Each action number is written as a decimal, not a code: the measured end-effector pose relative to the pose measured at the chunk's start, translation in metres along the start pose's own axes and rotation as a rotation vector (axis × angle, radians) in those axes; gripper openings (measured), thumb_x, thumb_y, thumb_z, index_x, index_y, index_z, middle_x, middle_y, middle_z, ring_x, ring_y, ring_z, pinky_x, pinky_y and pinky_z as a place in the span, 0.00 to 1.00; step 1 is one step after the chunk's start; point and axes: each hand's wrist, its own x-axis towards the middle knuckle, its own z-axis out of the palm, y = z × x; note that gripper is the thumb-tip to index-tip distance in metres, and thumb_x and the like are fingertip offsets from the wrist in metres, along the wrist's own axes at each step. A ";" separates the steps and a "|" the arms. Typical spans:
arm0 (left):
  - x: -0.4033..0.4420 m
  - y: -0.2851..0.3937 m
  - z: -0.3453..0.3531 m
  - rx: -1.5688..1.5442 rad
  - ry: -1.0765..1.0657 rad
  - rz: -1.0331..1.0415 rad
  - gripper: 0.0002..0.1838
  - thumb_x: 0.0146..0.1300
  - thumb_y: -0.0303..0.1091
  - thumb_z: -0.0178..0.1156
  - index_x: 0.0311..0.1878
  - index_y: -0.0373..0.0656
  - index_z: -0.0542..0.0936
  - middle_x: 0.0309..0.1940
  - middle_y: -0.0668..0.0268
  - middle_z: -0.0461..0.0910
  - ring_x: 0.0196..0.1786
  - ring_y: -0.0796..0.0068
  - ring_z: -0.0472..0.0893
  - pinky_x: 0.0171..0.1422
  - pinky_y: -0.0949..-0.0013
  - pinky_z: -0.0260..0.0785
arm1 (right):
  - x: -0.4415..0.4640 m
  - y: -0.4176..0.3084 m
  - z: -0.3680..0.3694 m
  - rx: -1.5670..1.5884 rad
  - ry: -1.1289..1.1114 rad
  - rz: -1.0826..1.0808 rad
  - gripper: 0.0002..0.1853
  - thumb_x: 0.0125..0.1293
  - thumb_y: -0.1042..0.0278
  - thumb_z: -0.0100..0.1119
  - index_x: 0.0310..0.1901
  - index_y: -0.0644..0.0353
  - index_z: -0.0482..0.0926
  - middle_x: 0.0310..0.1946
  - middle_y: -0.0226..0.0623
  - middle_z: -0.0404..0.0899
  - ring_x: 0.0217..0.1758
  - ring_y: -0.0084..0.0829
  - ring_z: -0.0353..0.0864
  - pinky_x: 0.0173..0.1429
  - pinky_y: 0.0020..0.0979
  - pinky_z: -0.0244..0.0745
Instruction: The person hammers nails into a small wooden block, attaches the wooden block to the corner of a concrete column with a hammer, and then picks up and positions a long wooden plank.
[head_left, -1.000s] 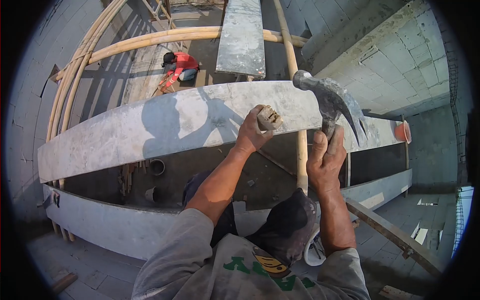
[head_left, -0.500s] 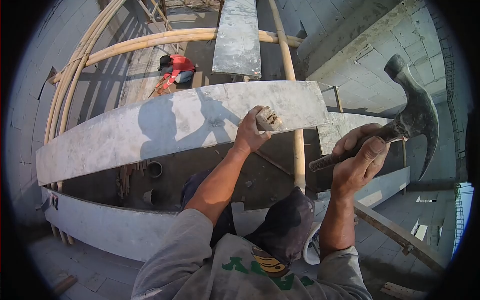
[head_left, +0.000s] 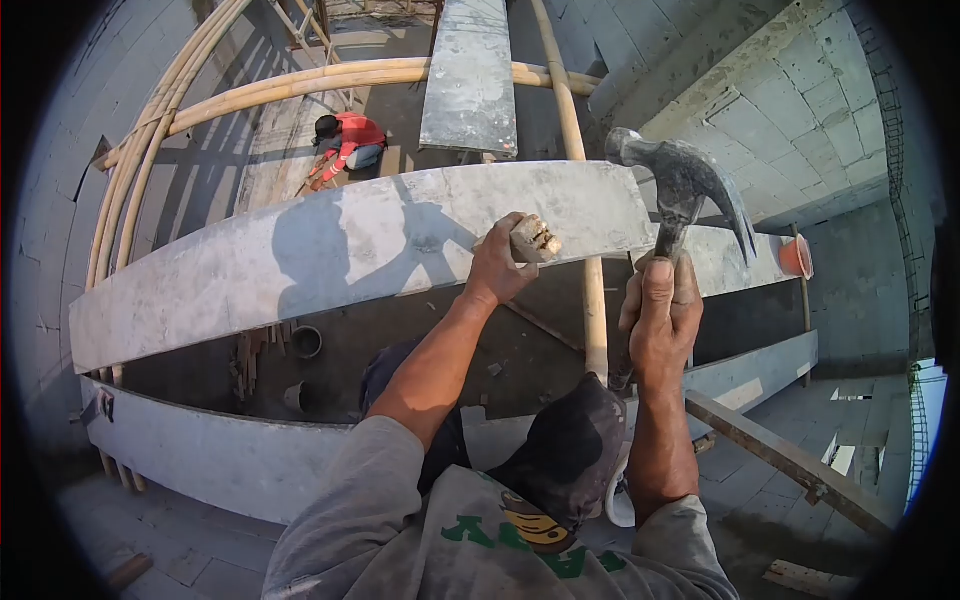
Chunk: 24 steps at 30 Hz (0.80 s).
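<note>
The left hand (head_left: 497,265) is wrapped around a rough-ended block (head_left: 537,240) (its material is hard to tell, though the facing end is pale and broken), over the near edge of the long scaffold plank (head_left: 170,295), toward that plank's right end. Whether the block touches the plank cannot be told.

The right hand (head_left: 662,315), just off the plank's right end, grasps a claw hammer (head_left: 682,180) by its handle; the hammer stands head up, striking face to the left and claw to the right. A shadow of a head and arms (head_left: 315,240) falls across the plank's middle.

One bamboo pole (head_left: 596,325) runs out from under the plank's right part. Beyond the plank, a co-worker in a red top (head_left: 357,135) crouches low. An orange plastic pail (head_left: 797,258) sits well right of the plank, and a dark bucket (head_left: 307,342) lies below its near edge.
</note>
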 end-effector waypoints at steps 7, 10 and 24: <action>0.002 -0.004 -0.001 0.061 -0.015 0.008 0.43 0.43 0.30 0.69 0.65 0.44 0.61 0.56 0.53 0.73 0.60 0.53 0.74 0.63 0.59 0.68 | -0.008 0.090 0.015 -0.628 -0.123 -0.167 0.18 0.71 0.55 0.52 0.39 0.66 0.68 0.20 0.58 0.75 0.27 0.61 0.77 0.28 0.51 0.70; 0.014 -0.002 -0.004 0.103 0.051 0.092 0.43 0.45 0.33 0.70 0.66 0.43 0.60 0.57 0.52 0.73 0.60 0.53 0.75 0.63 0.60 0.68 | 0.005 0.083 0.022 -0.673 -0.238 -0.026 0.18 0.71 0.55 0.52 0.38 0.66 0.68 0.21 0.62 0.75 0.29 0.65 0.77 0.31 0.55 0.70; 0.005 -0.008 0.002 0.018 0.025 0.051 0.42 0.47 0.33 0.68 0.66 0.43 0.60 0.55 0.54 0.74 0.58 0.58 0.76 0.63 0.61 0.68 | -0.009 0.042 0.008 0.099 -0.033 0.348 0.23 0.73 0.44 0.47 0.35 0.59 0.72 0.16 0.25 0.64 0.13 0.16 0.61 0.16 0.21 0.56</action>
